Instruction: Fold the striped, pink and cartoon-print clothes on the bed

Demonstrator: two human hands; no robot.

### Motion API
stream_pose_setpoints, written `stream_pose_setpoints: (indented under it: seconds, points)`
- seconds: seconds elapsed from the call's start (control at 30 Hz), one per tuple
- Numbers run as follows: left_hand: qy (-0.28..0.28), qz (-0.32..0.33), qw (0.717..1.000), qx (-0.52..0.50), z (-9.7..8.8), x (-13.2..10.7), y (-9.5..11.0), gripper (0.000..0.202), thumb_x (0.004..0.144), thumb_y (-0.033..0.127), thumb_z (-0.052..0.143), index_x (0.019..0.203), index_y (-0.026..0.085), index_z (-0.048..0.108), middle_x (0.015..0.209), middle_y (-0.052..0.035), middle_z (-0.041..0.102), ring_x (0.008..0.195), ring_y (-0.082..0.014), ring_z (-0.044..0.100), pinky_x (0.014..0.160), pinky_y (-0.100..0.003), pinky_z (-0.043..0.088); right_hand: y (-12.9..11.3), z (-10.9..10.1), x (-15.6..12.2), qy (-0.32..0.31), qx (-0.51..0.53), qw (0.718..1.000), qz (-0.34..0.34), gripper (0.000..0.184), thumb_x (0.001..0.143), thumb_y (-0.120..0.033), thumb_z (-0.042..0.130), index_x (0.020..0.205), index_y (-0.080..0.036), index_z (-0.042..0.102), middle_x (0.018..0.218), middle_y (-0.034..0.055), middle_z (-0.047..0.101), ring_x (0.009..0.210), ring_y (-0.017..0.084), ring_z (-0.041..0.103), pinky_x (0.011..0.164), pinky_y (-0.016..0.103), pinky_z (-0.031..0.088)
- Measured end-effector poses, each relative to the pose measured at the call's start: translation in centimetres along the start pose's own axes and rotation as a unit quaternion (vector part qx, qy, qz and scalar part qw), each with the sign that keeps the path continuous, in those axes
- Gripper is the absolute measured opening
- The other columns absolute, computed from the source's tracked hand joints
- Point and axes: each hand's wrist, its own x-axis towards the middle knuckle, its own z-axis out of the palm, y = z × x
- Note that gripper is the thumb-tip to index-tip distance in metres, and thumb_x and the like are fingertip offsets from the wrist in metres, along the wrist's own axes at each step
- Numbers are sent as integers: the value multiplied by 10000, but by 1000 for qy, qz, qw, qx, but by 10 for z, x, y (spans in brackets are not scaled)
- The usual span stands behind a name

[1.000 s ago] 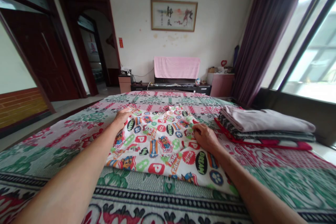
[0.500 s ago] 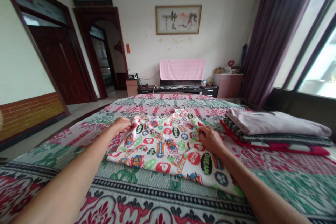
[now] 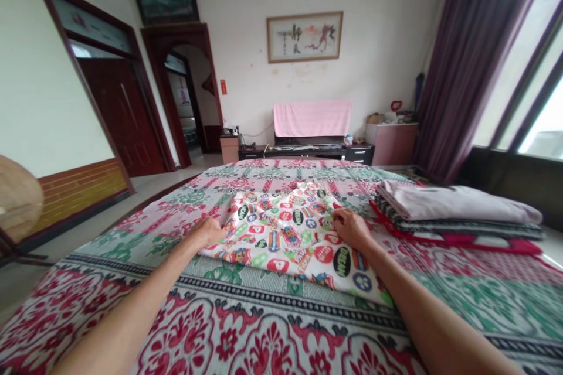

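Right hand [image 3: 352, 227] on cloth [image 3: 272, 240] — "DREAM" lettering [image 3: 341, 262]

Framed picture [image 3: 305, 36], purple curtain [image 3: 470, 58]

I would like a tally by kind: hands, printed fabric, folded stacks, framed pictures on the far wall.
Bare left hand and bare right hand: 2
White cartoon-printed fabric: 1
Folded fabric stack, pale grey on top: 1
Rectangular framed pictures, dark landscape and pale calligraphy: 2
Total: 6
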Motion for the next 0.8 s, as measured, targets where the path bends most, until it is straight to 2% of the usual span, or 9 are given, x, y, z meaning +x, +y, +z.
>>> stream_pose_setpoints:
  seconds: [0.1, 0.27, 0.4, 0.5, 0.67, 0.73, 0.8]
  points:
    - [21, -8, 999, 50, 2, -8, 3, 298, 680, 402, 503, 484, 182, 548, 481, -18, 505, 541, -155, 513, 490, -244, 275, 1, 0, 1, -7, -7, 1000, 8, 267, 746, -133, 491, 914, -176, 694, 1020, 81, 675, 920, 183, 618, 853, 256, 433]
    - [51, -7, 998, -26, 4, -10, -2, 175, 663, 317, 564, 692, 173, 659, 605, -4, 616, 594, -143, 545, 515, -220, 318, 7, 4, 3, -1, -20, 1000, 6, 259, 763, -161, 492, 922, -191, 694, 999, 61, 681, 882, 171, 625, 829, 247, 435]
    - [66, -6, 996, -64, 9, -6, -10, 218, 639, 294, 619, 804, 174, 698, 672, -17, 659, 607, -149, 556, 531, -223, 341, 10, 5, 4, 3, -19, 1000, -1, 257, 757, -169, 495, 913, -199, 697, 988, 51, 685, 864, 168, 631, 815, 251, 443]
    - [65, -2, 996, -58, 11, -4, -14, 237, 628, 317, 630, 811, 191, 712, 662, -10, 659, 628, -154, 558, 533, -218, 338, 10, 4, 3, 8, -21, 1000, -4, 258, 745, -163, 501, 902, -208, 700, 961, 41, 693, 852, 166, 630, 805, 251, 446]
    - [44, 64, 996, -36, 12, -1, -20, 248, 667, 377, 585, 746, 180, 715, 578, 1, 601, 612, -149, 534, 530, -221, 326, 9, 2, 4, -3, -27, 1000, -7, 277, 745, -166, 487, 919, -201, 700, 973, 47, 692, 865, 168, 635, 814, 250, 450]
    - [16, 80, 992, -94, 9, 0, -28, 315, 668, 441, 590, 765, 168, 714, 590, -1, 599, 600, -146, 528, 522, -221, 335, 8, 0, 4, -8, -26, 1000, -4, 282, 747, -179, 482, 920, -196, 703, 981, 52, 693, 869, 174, 638, 823, 258, 454]
    - [-25, 79, 979, -187, 3, -1, -37, 434, 667, 512, 590, 903, 168, 707, 640, -1, 617, 592, -138, 526, 510, -214, 346, 8, -2, 4, -5, -13, 1000, 12, 286, 741, -201, 485, 919, -204, 708, 981, 45, 700, 866, 179, 642, 817, 264, 461]
